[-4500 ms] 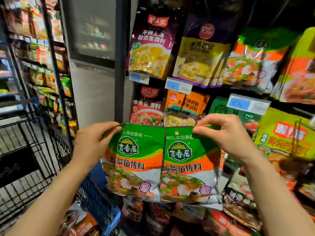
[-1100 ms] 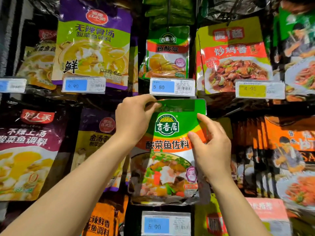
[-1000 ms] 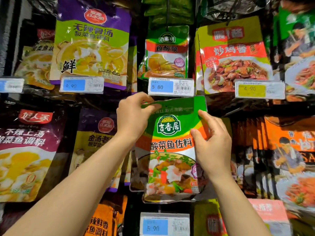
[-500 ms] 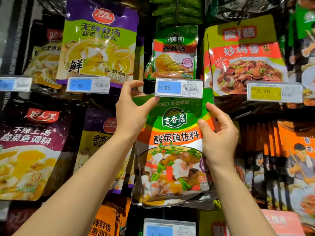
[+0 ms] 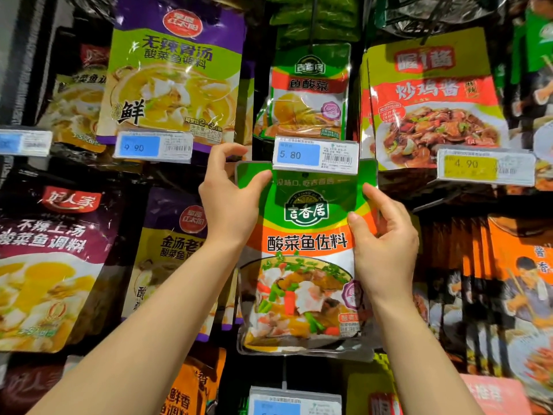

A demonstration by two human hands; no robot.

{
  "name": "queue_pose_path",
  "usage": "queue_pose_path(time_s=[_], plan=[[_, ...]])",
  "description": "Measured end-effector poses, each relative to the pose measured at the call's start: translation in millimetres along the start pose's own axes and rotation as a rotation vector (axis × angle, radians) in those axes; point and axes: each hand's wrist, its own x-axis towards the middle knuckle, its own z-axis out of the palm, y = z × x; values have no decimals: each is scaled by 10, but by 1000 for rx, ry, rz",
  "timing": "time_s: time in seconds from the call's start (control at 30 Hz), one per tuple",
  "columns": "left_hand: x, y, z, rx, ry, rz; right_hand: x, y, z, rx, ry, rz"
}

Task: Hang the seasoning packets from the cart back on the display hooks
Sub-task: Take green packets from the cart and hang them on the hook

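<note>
A glossy, crinkled green-and-orange seasoning packet (image 5: 303,235) is held flat against the display, its top edge tucked behind the stiff 5.80 price tag (image 5: 315,156), left hand (image 5: 229,202) pinching its upper-left corner, right hand (image 5: 386,247) gripping its right edge.

two bare forearms, no sleeves in view; left grip (image 5: 229,205) and right grip (image 5: 386,250) ungloved

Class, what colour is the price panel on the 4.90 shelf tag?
Yellow, on the 4.90 shelf tag, seen best in the head view; the neighbouring tags' panels are blue.
</note>
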Motion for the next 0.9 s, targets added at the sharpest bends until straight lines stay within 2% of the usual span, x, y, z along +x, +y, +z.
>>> queue_pose_path(time_s=[0.33, 0.47, 0.6, 0.67, 0.73, 0.8, 0.9], plan=[[-68, -18, -40, 1, -7, -45, -25, 42, -20, 40, -53, 108], [-105, -98, -19, 139, -73, -22, -49, 62, -32, -105, -106, 123], [-305, -207, -31, 429, -156, 191, -195, 125, -67, -280, -149, 5], [-452, -248, -54, 643, -211, 353, -263, 171, -89, -454, -124, -158], [-606, -306, -95, 789, -306, 491, -345, 236, -93, -663, -183, -338], [-740, -382, -151, 847, -412, 530, -445, 283, -64, -738, -326, -432], [-842, -495, -227, 937, -509, 502, -570, 368, 2, -711, -473, -344]])
